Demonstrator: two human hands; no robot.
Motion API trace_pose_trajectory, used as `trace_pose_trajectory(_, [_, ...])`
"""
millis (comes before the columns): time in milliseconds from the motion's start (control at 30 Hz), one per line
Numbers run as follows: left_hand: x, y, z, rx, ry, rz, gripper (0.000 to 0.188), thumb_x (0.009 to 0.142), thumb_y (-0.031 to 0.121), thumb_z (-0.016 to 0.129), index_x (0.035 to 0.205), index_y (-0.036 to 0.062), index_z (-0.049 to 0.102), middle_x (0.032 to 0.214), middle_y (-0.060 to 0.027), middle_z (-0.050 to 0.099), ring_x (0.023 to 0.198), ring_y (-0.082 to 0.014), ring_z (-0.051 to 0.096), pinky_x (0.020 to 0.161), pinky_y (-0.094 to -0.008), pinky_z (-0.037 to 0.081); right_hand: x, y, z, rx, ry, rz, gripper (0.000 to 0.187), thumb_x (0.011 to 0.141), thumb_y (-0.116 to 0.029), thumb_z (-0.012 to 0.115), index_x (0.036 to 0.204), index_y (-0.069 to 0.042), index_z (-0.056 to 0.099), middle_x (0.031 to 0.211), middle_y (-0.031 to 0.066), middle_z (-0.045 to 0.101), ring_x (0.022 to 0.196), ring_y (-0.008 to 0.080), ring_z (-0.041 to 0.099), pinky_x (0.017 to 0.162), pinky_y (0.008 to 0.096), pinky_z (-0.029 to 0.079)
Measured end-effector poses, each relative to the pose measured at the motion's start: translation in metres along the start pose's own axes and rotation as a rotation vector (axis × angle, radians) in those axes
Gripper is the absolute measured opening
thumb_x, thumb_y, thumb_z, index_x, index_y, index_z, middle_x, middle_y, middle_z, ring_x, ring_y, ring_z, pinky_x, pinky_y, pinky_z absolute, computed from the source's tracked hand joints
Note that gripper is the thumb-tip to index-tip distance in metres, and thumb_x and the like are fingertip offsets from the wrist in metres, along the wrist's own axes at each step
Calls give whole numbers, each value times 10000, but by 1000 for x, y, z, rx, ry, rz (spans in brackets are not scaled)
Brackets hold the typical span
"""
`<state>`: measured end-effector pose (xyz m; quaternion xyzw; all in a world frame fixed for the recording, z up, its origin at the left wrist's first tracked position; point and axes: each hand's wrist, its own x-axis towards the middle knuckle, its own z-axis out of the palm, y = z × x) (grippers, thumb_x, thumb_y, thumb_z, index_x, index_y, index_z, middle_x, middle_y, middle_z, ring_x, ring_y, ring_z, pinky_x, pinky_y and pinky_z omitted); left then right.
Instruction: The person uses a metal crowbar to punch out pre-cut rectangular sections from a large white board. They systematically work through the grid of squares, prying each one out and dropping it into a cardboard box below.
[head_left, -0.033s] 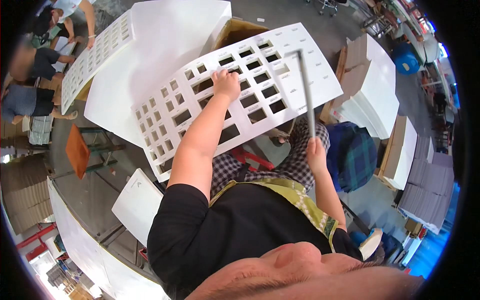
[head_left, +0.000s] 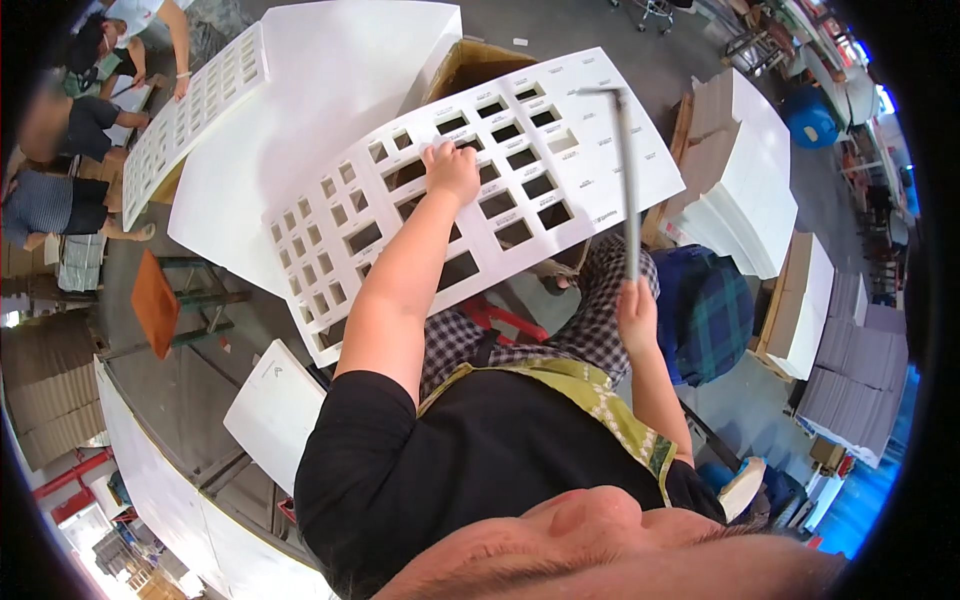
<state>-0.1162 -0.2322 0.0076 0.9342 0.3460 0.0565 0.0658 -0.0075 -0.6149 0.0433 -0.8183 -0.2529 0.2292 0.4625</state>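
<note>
A white board with rows of rectangular cut-out openings and small printed marks lies slanted in front of me. Several openings show dark through them; one at the upper right still has white material in it. My left hand is closed on the board near its middle, fingers curled at the edge of an opening. In my right hand, closed around its lower end, is a long grey metal rod with a short bent head, like a slim hammer. The rod stands raised over the board's right part, its head apart from the surface as far as I see.
Below the board's far edge is a brown cardboard box. Large white sheets lie to the left. Another cut-out board is beside co-workers. White stacks stand at right, near a plaid-covered seat. An orange stool stands left.
My right hand and the metal rod have shifted slightly to the right, and the rod's head has risen a little. My left hand stays in place on the board.
</note>
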Motion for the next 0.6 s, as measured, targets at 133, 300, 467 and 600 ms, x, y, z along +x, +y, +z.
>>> trace_pose_trajectory(133, [-4, 1, -2, -9, -14, -9, 186, 856, 204, 489, 936, 102, 622, 1007, -59, 670, 1156, -213, 471, 1042, -516, 221, -6, -4, -6, 50, 85, -240, 248, 985, -258, 418, 908, -30, 483, 631, 83, 518, 559, 196, 517, 527, 338, 415])
trace_pose_trajectory(300, [-1, 4, -8, 1, -40, -6, 190, 863, 218, 494, 947, 101, 618, 1027, -59, 664, 1162, -220, 467, 1043, -531, 217, 19, 21, 7, -237, -103, 162, 290, 987, -255, 431, 837, -11, 477, 651, 153, 513, 584, 303, 519, 552, 395, 412])
trace_pose_trajectory(467, [-3, 1, -2, 18, -46, -15, 193, 864, 241, 528, 973, 108, 615, 1063, -68, 655, 1202, -226, 444, 1047, -535, 214, -14, -27, -28, 245, 37, -61, 299, 1002, -343, 382, 880, -81, 463, 626, -47, 402, 516, 41, 368, 450, 213, 306])
trace_pose_trajectory(600, [-3, 1, 0, 24, -49, -6, 208, 867, 258, 528, 999, 120, 612, 1069, -72, 653, 1206, -227, 441, 1060, -545, 202, -39, 44, -26, 221, 73, -177, 463, 923, -522, 461, 937, -59, 446, 666, -29, 441, 527, 50, 392, 457, 202, 318])
